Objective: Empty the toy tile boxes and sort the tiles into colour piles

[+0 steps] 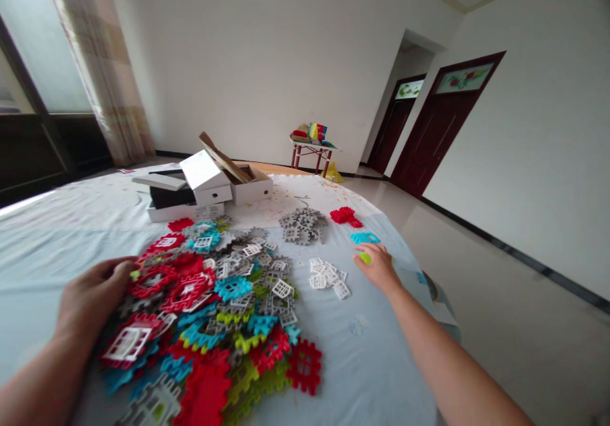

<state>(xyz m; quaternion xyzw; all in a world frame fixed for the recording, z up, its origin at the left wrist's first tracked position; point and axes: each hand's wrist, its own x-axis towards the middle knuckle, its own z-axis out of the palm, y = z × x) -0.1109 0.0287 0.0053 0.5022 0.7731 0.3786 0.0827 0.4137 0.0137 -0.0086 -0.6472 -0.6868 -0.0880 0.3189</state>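
A large mixed heap of toothed plastic building tiles (233, 287) in red, blue, grey and lime green lies before me, with white window-frame pieces among them. At the heap's left edge is my left hand (98, 289), thumb and fingers closed on a lime-green building tile (135, 274), of which only a bit shows. My right hand (379, 266) is low over the cloth on the right, fingers around another lime-green building tile (365, 258), mostly covered. Just beyond it lies a blue tile (365, 238). Red tiles (346, 216) form a small group farther back.
Grey tiles (303, 226) are gathered beyond the heap, and white window pieces (328, 276) lie between it and my right hand. Open white boxes (204, 178) stand at the back left. The cloth-covered table (357, 356) has a rounded right edge. A small side table (312, 145) is by the wall.
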